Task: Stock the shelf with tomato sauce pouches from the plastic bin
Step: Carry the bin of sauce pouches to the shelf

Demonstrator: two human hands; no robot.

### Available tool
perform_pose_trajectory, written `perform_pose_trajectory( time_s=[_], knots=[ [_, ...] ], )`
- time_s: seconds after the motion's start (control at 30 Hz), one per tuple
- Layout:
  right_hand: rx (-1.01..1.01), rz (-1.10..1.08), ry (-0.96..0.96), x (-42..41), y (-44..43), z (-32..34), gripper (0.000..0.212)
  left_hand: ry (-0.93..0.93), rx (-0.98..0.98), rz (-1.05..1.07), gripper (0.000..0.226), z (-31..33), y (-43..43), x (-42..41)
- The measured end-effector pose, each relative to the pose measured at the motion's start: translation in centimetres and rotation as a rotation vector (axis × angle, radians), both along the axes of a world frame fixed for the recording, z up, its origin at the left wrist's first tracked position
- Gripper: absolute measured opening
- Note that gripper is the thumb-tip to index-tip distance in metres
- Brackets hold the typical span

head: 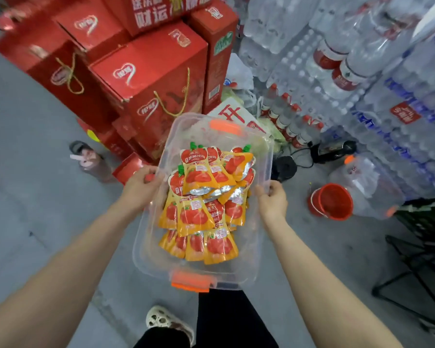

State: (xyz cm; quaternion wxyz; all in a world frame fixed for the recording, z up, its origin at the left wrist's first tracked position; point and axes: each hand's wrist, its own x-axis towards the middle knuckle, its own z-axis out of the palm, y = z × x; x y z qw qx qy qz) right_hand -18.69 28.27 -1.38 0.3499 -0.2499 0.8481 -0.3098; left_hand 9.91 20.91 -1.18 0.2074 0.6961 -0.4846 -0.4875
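Hands: both grip the clear plastic bin (161, 136) by its long sides and hold it above the grey floor (23, 172).
Left hand (141, 188): fingers curled tight over the bin's left rim, thumb on the outside, clamped on the wall.
Right hand (274, 200): closed on the right rim in the same way, fingers wrapped over the edge (the fingertips inside the bin show only dimly through the plastic).
Water packs (362, 71): shrink-wrapped bottles stacked high along the right side, well apart from the bin.
Red gift boxes (148, 71): a stack with gold cord handles beyond the bin's far-left corner.
Bin: transparent, with an orange latch at the far edge (225, 126) and another at the near edge (191, 281).
Tomato sauce pouches (206, 204): a loose heap inside the bin, yellow and red with green caps, overlapping each other from the middle toward the near edge; some show silver bottoms.
Folding frame (417, 259): black, at the right edge of view.
Red bucket (333, 200): on the floor, right of the bin, beside a large clear jug (367, 187).
Drink tumbler (91, 162): lying on the floor left of the bin.
Shoe (166, 322): pale perforated clog below the bin's near edge.
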Motion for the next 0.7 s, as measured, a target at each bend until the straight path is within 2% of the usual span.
perform_pose_trajectory(
  time_s=[0.07,0.17,0.27,0.37,0.53,0.7],
  knots=[
    [-0.016,0.087,0.027,3.0,2.2,1.2,0.012,0.045,-0.014,0.079,0.007,0.7,4.5,3.4],
    [-0.052,0.212,0.048,8.6,4.8,3.0,0.022,0.114,0.015,0.252,0.002,2.2,11.0,9.3],
    [-0.058,0.324,0.056,14.8,6.4,4.5,0.034,0.158,0.035,0.416,0.02,3.1,15.9,15.4],
    [-0.045,0.445,0.05,21.1,6.8,5.3,0.03,0.173,0.039,0.533,0.021,4.2,19.4,21.3],
    [-0.029,0.612,-0.001,31.1,4.7,4.9,0.023,0.181,0.012,0.709,0.024,5.1,21.7,30.0],
    [-0.035,0.765,-0.038,40.2,-1.1,3.6,0.021,0.145,-0.012,0.806,0.019,4.8,19.7,37.8]
  ],
)
